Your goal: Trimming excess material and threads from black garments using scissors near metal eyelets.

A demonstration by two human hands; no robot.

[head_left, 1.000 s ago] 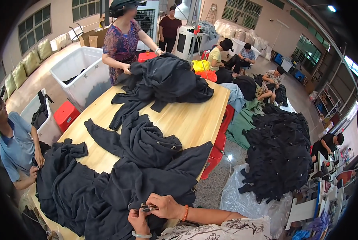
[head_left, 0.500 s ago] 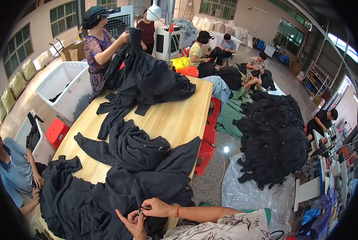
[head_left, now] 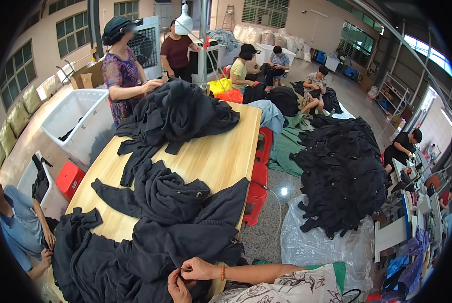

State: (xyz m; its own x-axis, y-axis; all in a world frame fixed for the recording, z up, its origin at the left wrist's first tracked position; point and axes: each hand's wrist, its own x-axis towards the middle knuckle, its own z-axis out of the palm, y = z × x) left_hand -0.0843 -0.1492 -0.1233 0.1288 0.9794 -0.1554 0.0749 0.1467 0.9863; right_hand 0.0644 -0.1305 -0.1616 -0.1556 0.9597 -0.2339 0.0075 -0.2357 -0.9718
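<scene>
Dark knitted garments point(head_left: 165, 242) lie heaped along the near edge of the wooden table. At the lower edge of this heap my two hands meet, fingertips together. My right hand point(head_left: 199, 269), with a beaded bracelet at the wrist, is closed in a pinch. Just below and left of it, my left hand point(head_left: 177, 287) is also closed, its fingers curled toward the right fingertips. Something small and dark shows between them; whether it is garment cloth or a small tool I cannot make out.
On the wooden table point(head_left: 221, 151), a co-worker at the far left handles another dark pile point(head_left: 180, 113). A second co-worker touches the heap at the left edge. Red stools point(head_left: 256, 194) stand along the right side; a large dark garment pile point(head_left: 339, 177) lies on plastic sheeting point(head_left: 306, 240).
My left index finger, stretched out before, is now curled in against the right hand. The far co-worker has lowered the raised garment onto the pile. A person behind has stepped further into view.
</scene>
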